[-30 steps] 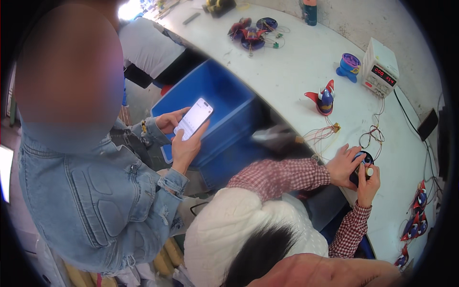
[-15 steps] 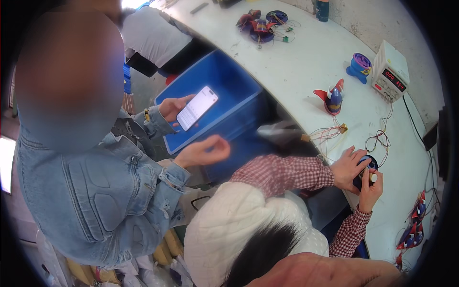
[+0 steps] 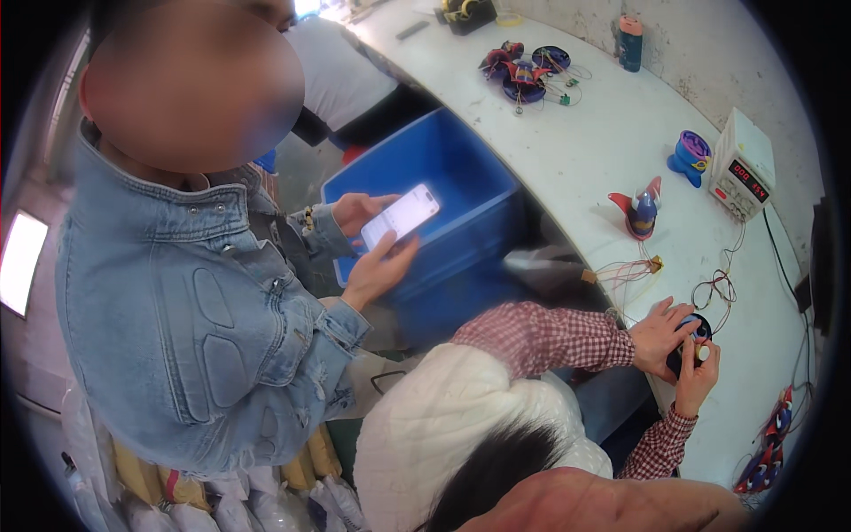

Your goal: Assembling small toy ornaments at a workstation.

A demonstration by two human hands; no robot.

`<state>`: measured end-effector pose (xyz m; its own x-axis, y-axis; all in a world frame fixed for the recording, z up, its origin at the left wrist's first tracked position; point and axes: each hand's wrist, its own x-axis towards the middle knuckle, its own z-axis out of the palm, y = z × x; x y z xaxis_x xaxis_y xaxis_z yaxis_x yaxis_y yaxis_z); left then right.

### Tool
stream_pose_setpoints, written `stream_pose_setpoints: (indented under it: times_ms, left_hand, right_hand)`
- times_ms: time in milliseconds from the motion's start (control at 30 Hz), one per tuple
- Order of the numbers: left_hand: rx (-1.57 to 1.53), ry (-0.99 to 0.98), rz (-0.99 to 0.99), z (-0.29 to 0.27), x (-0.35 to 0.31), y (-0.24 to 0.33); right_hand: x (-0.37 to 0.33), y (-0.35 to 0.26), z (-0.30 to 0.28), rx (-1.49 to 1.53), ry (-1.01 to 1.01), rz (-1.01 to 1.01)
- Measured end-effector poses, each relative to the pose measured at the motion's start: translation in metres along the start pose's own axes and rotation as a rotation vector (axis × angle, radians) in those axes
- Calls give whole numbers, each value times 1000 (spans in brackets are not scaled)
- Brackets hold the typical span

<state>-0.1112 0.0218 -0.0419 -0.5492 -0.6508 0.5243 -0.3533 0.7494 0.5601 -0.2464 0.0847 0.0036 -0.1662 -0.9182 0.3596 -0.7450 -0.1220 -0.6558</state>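
Note:
At the near edge of the white bench, my left hand (image 3: 658,339) lies with its fingers bent over a dark round toy part (image 3: 702,326) that shows some light blue, holding it down. My right hand (image 3: 698,379) is closed around a tool with a cream round end (image 3: 702,353), upright against the same part; its shaft is hidden by my fingers. Thin wires (image 3: 714,289) lie coiled just beyond the part. Farther left on the bench, several red and yellow wires (image 3: 631,271) with a small connector reach to the edge.
A person in a denim jacket (image 3: 191,293) stands at left with a phone (image 3: 401,215), beside a blue bin (image 3: 417,168). On the bench are a winged toy (image 3: 643,213), a blue-and-purple toy part (image 3: 690,158), a power supply (image 3: 743,164), a bottle (image 3: 630,44) and toy clusters (image 3: 525,78).
The view has shifted, so the scene sits farther right and lower. My hands stay on the part. The other person's free hand has moved up to the phone.

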Motion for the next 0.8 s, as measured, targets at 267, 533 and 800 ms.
stream_pose_setpoints:
  times_ms: [267,533,800]
  left_hand:
    - [15,-53,3,-4,3,2]
    - [7,-63,8,2,1,2]
    - [14,-79,0,-6,5,1]
  right_hand:
    - [1,12,5,-6,30,-62]
    - [-2,5,2,-3,56,-63]
    - [2,7,4,-11,20,-61]
